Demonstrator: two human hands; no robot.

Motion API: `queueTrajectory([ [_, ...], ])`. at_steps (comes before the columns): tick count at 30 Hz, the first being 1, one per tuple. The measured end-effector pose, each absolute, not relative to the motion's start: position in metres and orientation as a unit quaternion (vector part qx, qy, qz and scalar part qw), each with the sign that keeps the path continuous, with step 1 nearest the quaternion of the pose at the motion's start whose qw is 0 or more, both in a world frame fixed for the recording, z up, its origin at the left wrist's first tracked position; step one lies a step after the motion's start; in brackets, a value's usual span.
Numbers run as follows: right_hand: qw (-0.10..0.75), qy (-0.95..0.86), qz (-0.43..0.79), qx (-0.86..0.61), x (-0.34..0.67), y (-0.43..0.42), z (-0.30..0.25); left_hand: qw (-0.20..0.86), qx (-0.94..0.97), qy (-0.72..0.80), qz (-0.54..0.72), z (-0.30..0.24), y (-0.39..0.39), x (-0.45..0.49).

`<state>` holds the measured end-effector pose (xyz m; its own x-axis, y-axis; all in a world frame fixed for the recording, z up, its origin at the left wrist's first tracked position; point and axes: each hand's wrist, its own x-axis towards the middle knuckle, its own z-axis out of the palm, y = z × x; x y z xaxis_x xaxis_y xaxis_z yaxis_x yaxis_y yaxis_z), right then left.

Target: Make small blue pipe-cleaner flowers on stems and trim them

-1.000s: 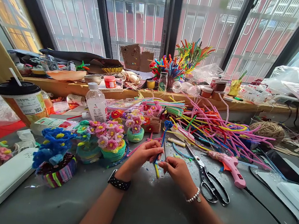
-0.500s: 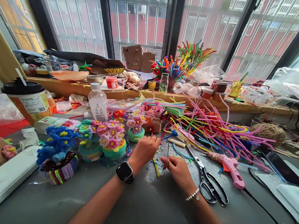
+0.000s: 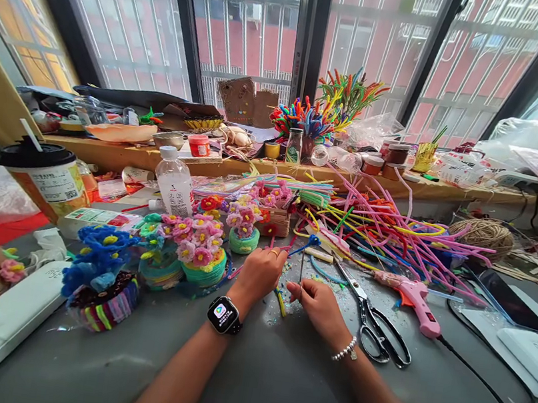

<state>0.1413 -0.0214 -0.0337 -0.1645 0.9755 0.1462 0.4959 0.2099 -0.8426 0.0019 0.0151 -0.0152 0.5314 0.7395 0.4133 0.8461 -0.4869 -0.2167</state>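
The scissors (image 3: 364,301) gleamed like polished metal, the glue gun (image 3: 416,301) looked smooth plastic, the twine ball (image 3: 481,236) rough, the pipe cleaners (image 3: 382,220) matt and fuzzy.

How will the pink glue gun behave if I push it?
The pink glue gun lies low on the table, so it will probably slide rather than tip. Its angled handle should discourage rolling. The attached black cord may drag or swing it.

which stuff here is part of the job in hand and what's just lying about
Likely part of it:
- thin dark stick, in the right hand
- blue fuzzy flower, near the left hand
- pipe cleaners
- scissors
- glue gun

Probably just lying about:
- lidded cup
- clear bottle
- phone
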Motion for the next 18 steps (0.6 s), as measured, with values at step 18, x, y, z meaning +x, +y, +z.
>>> queueTrajectory([
  [18,0.4,-0.681,0.358,-0.499,0.142,-0.024,-0.03,-0.435,-0.657,-0.422,-0.448,-0.012,0.002,0.012],
])
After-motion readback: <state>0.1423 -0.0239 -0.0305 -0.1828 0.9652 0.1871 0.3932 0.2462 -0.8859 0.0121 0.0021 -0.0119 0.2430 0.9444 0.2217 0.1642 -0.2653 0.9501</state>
